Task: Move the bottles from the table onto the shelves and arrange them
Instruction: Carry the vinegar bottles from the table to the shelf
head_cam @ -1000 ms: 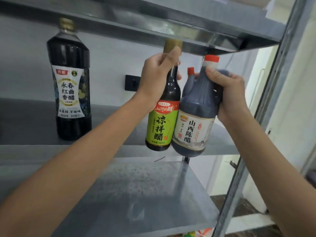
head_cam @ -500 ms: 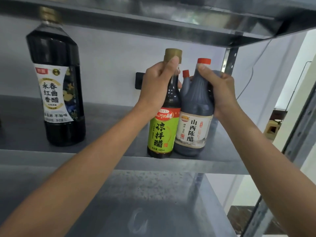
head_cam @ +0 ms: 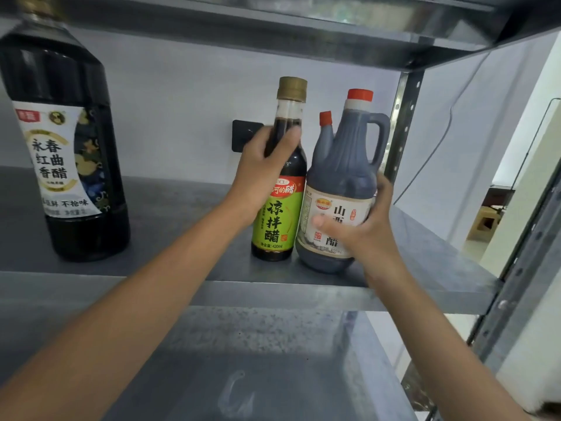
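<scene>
Wrapped left hand (head_cam: 267,165) round shoulder of green-label bottle (head_cam: 277,220) and right hand (head_cam: 364,226) round belly of handled jug (head_cam: 346,165), seemingly steadying both upright, touching, on right of shelf (head_cam: 182,208).

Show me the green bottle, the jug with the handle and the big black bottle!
green bottle (head_cam: 277,226): head view, its green label.
jug (head_cam: 343,159): head view, its dark shoulder.
big black bottle (head_cam: 51,159): head view, its white label.
</scene>
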`<state>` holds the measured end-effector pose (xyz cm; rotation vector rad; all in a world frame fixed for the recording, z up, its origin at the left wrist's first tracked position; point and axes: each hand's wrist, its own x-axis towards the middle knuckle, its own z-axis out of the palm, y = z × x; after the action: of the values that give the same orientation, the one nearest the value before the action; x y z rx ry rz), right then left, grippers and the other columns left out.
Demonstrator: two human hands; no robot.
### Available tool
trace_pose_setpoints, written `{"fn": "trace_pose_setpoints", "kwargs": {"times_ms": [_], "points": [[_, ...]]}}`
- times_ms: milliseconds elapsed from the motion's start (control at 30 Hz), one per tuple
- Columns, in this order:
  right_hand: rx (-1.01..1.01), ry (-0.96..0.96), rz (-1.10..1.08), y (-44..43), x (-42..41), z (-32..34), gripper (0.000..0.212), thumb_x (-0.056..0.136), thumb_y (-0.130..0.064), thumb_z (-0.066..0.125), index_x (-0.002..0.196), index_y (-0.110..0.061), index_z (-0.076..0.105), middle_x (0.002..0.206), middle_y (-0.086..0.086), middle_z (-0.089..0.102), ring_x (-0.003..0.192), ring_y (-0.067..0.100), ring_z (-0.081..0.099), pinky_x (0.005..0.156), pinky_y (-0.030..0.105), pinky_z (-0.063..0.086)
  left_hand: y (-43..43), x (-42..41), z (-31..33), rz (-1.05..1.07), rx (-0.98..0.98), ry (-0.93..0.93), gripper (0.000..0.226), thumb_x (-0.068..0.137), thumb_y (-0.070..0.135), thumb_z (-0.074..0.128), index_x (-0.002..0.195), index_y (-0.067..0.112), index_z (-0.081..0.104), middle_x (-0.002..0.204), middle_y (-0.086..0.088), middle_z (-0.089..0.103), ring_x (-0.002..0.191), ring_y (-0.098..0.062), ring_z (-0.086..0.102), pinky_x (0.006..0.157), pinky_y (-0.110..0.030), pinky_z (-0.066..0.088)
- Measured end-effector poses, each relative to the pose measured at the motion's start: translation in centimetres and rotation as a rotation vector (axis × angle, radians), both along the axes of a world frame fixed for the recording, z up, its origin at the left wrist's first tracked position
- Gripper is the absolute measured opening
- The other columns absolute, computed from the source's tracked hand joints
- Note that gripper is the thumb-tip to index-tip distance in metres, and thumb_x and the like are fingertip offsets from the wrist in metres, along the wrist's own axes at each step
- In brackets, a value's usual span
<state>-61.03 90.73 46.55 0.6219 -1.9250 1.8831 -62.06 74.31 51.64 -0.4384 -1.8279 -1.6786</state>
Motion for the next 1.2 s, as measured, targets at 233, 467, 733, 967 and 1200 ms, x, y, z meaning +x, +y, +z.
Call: {"fn": "trace_pose_setpoints", "kwargs": {"times_ms": [233, 467, 733, 967, 1200], "points": [[0.107, -0.094, 0.077, 0.7, -1.4, -0.7, 0.102, 0.045, -0.028, 0.086, 0.132, -0.029, 0.034, 0.113, -0.007, 0.064, 0.097, 0.003, 0.065, 0.069, 0.017, 0.054, -0.1, 0.7, -2.1, -0.067, 0.128, -0.096, 0.028, 0.096, 0.042, 0.048, 0.119, 0.027, 0.048, 0.098, 0.008, 0.067, 0.082, -0.002, 0.069, 0.069, -0.018, 0.055], [0.106, -0.105, 0.096, 0.8, -1.6, -1.1, 0.096, 0.047, -0.032, 0.085, 0.130, -0.029, 0.036, 0.113, -0.006, 0.066, 0.102, 0.007, 0.065, 0.075, 0.023, 0.055, 0.1, 0.8, -2.5, -0.050, 0.137, -0.064, 0.025, 0.097, 0.040, 0.046, 0.119, 0.028, 0.046, 0.102, 0.008, 0.065, 0.091, -0.005, 0.067, 0.077, -0.021, 0.055], [0.218, -0.075, -0.027, 0.9, -0.1, -2.0, 0.070, 0.067, -0.039, 0.079, 0.127, -0.026, 0.044, 0.111, -0.015, 0.064, 0.097, -0.004, 0.062, 0.074, 0.013, 0.052, -1.7, 2.3, -5.4, 0.150, -0.301, -0.167, 0.049, 0.092, 0.054, 0.041, 0.128, 0.021, 0.043, 0.104, 0.011, 0.058, 0.092, -0.006, 0.059, 0.074, -0.019, 0.046], [0.836, 0.007, -0.519, 1.8, 4.1, -5.1, 0.058, 0.085, -0.059, 0.051, 0.132, -0.027, 0.042, 0.121, -0.006, 0.061, 0.108, 0.020, 0.056, 0.096, 0.036, 0.043, -3.5, 6.6, -9.1, 0.630, -1.039, -0.230, 0.054, 0.093, 0.059, 0.030, 0.113, 0.014, 0.053, 0.106, -0.008, 0.062, 0.093, -0.031, 0.059, 0.064, -0.035, 0.040], [0.809, 0.041, -0.666, -0.2, 10.6, -11.0, 0.077, 0.083, -0.068, 0.042, 0.148, -0.031, 0.023, 0.156, -0.009, 0.019, 0.143, 0.010, 0.015, 0.115, 0.039, 0.024, -5.7, 9.9, -14.8, 0.550, -1.153, 0.283, 0.052, 0.093, 0.036, 0.045, 0.132, 0.001, 0.052, 0.126, -0.023, 0.057, 0.113, -0.039, 0.052, 0.100, -0.047, 0.035]]}}
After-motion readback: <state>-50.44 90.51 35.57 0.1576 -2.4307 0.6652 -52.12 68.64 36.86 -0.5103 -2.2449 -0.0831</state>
